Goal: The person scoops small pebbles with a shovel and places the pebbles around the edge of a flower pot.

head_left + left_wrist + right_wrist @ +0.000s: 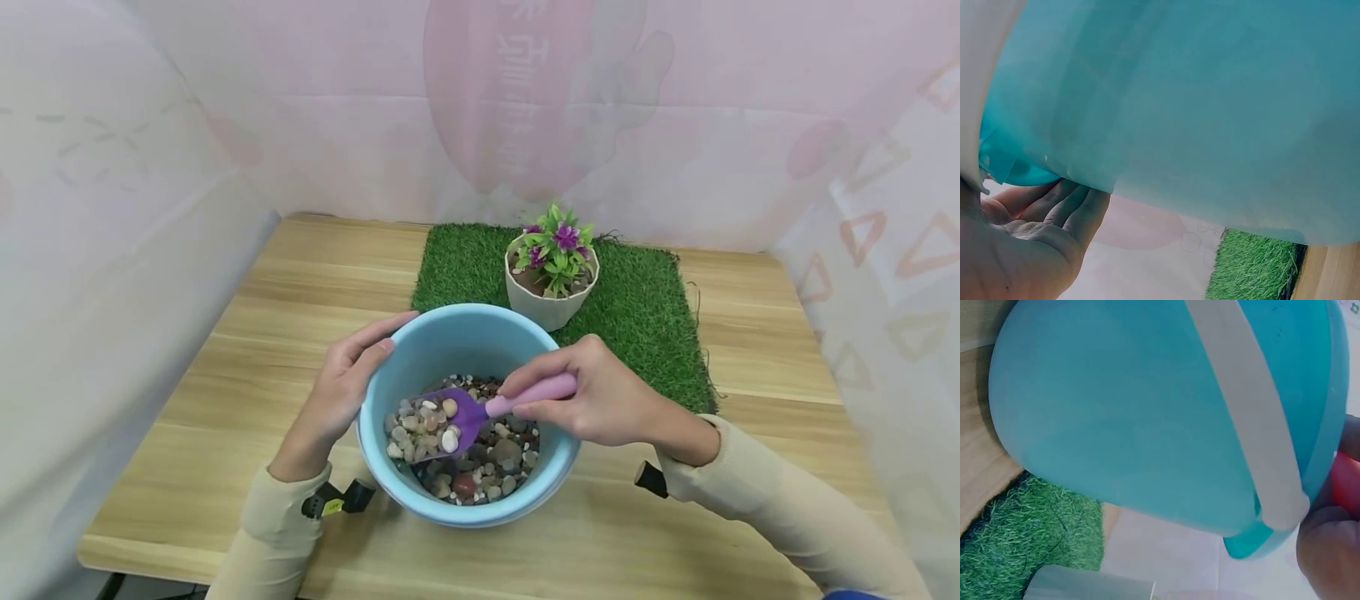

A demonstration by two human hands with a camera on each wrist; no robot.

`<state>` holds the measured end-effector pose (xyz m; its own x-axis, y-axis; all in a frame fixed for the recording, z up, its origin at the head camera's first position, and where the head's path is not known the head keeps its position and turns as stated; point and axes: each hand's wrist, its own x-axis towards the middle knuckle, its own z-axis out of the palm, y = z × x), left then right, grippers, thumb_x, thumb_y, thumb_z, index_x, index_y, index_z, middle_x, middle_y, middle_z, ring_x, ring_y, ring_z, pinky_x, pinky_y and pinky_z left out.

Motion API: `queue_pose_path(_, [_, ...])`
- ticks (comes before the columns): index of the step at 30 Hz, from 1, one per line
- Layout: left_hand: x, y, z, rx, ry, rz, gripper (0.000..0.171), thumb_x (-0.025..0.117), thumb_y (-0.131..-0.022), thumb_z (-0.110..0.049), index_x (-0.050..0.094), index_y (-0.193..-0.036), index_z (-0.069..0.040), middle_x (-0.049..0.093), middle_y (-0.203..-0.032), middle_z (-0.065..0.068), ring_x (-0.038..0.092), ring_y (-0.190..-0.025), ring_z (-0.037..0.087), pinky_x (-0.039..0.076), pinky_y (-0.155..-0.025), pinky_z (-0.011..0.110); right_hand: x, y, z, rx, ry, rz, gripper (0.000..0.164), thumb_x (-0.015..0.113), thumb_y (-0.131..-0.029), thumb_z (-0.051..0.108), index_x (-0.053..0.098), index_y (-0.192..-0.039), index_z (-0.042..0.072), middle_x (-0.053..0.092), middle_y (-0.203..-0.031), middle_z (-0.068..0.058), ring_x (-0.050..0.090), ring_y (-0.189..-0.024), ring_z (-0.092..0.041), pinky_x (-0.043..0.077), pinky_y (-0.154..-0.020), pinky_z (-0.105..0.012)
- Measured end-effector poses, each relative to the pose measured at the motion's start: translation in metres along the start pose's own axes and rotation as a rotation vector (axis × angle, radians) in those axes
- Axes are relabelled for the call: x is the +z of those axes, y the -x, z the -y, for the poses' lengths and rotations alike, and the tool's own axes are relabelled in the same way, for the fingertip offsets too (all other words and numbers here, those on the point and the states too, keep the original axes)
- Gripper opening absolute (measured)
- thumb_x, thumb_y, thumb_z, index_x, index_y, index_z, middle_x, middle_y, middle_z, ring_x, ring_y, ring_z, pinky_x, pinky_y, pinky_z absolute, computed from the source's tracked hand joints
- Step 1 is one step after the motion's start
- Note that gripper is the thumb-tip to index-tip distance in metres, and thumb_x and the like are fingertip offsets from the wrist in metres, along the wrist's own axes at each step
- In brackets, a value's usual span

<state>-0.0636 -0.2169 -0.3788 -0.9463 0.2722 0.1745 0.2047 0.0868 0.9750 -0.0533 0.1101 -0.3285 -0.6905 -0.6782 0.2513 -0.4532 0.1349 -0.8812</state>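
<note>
A light-blue bucket (468, 312) with pebbles (506, 454) in its bottom stands at the table's front middle. My right hand (600, 400) grips the pink handle of a small toy shovel (470, 417) over the bucket. Its purple blade is tilted to the left inside the rim and carries a heap of pale pebbles (422, 427). My left hand (341, 387) holds the bucket's left rim, thumb on the edge and fingers along the outside. In the left wrist view the fingertips are hidden behind the bucket wall. A white bail handle (1244, 406) hangs across the bucket's side.
Behind the bucket lies a green artificial-grass mat (637, 308). On it stands a white pot (551, 308) with a purple-flowered plant (558, 246). The wooden table (202, 450) is bounded by pale cloth walls (337, 150) at the back and sides.
</note>
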Motion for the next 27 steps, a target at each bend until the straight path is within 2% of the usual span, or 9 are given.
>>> queue_pose_path(6, [0.0,0.0,-0.001,-0.005,-0.006,-0.003,0.041,0.044,-0.114,-0.014,0.056,-0.149,0.002,0.061,-0.145,0.029,0.079,-0.105,0.024,0.07,-0.08,0.048,-0.007,0.006,-0.002,0.021,-0.036,-0.055,0.017,0.083,-0.088,-0.001,0.083,-0.105,0.004,0.083,-0.1,-0.01,0.082,-0.086,-0.017,0.071,-0.064,-0.038])
queue_pose_path(11, [0.0,0.0,-0.001,-0.012,-0.01,-0.006,0.04,0.043,-0.114,-0.015,0.057,-0.149,0.0,0.061,-0.145,0.029,0.079,-0.103,0.022,0.071,-0.076,0.044,-0.012,0.01,-0.003,0.036,-0.045,-0.105,0.018,0.084,-0.087,0.001,0.084,-0.104,0.008,0.083,-0.103,-0.007,0.081,-0.089,-0.014,0.071,-0.071,-0.036])
queue_pose_path(15, [0.001,-0.001,-0.001,-0.012,-0.017,-0.007,0.041,0.043,-0.114,-0.015,0.057,-0.15,-0.001,0.061,-0.145,0.028,0.08,-0.102,0.022,0.071,-0.073,0.044,-0.016,0.013,-0.004,0.044,-0.081,-0.123,0.02,0.083,-0.087,-0.002,0.083,-0.105,0.007,0.083,-0.105,-0.008,0.082,-0.091,-0.019,0.072,-0.072,-0.038])
queue_pose_path(22, [0.002,0.0,-0.001,-0.026,-0.026,0.0,0.042,0.043,-0.115,-0.019,0.056,-0.151,-0.003,0.061,-0.146,0.025,0.079,-0.102,0.019,0.071,-0.073,0.045,-0.023,0.02,-0.003,0.054,-0.081,-0.161,0.022,0.083,-0.086,-0.005,0.083,-0.104,0.007,0.083,-0.102,-0.005,0.082,-0.086,-0.027,0.069,-0.059,-0.03])
queue_pose_path(27, [0.001,0.001,-0.001,-0.031,-0.026,0.002,0.042,0.042,-0.115,-0.02,0.056,-0.151,-0.001,0.06,-0.147,0.025,0.079,-0.104,0.018,0.071,-0.076,0.045,-0.026,0.025,-0.003,0.02,-0.053,-0.189,0.024,0.083,-0.085,-0.007,0.083,-0.106,0.006,0.083,-0.101,-0.006,0.082,-0.09,-0.027,0.067,-0.062,-0.023])
